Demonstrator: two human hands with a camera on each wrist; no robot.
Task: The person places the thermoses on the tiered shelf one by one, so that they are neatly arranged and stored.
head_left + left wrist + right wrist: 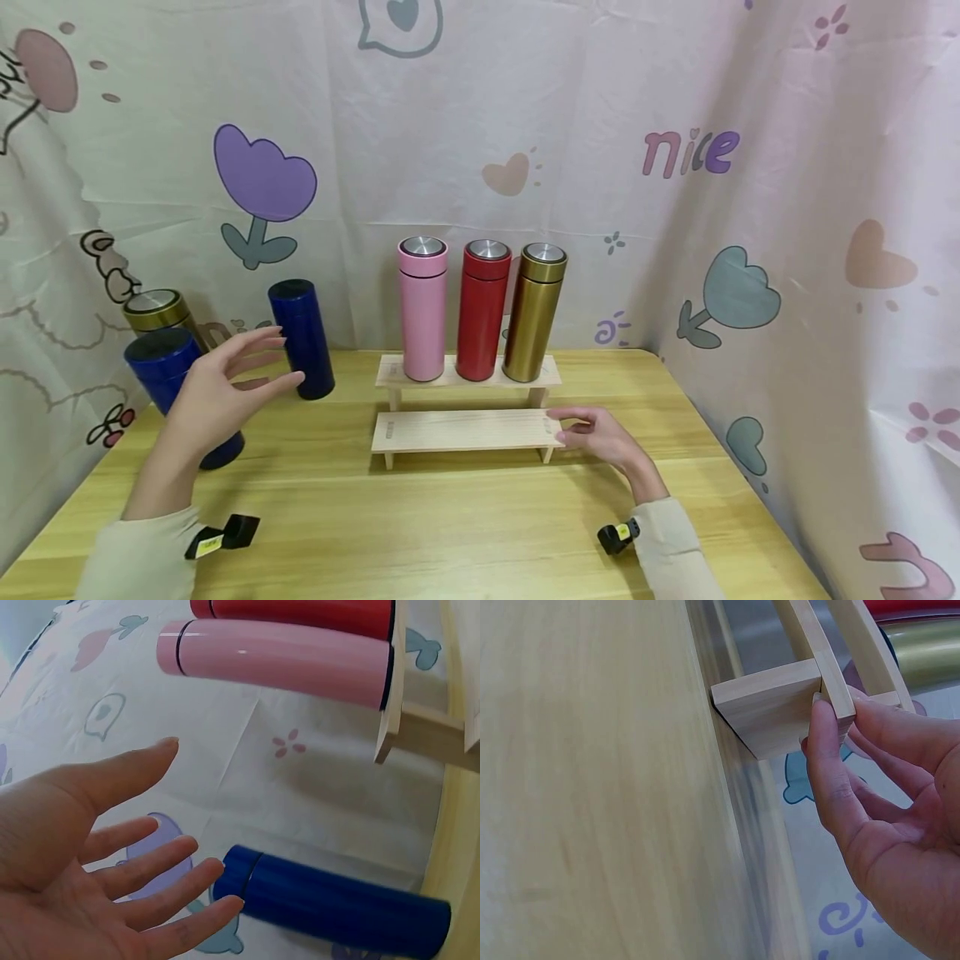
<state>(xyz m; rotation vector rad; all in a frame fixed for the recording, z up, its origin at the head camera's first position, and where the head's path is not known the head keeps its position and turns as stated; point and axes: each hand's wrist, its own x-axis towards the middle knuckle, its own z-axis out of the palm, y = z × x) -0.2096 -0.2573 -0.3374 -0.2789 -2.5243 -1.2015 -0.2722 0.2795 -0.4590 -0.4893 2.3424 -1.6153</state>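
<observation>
My right hand [600, 435] pinches the right end of the lower tier of a two-tier wooden stand [465, 431]; the right wrist view shows thumb and finger on either side of the board [832, 690]. On the upper tier stand a pink thermos [423, 312], a red thermos [483, 317] and a gold thermos [536, 317]; the lower tier is bare. My left hand [225, 392] hovers at the left with fingers spread and nothing in them. Just beyond its fingertips a blue thermos [303, 342] stands on the table, also seen in the left wrist view [337, 900].
Behind my left hand are a second blue thermos [161, 362] and another gold thermos [161, 308], both partly hidden. A patterned curtain [570, 83] hangs round the back and sides of the wooden table [465, 525].
</observation>
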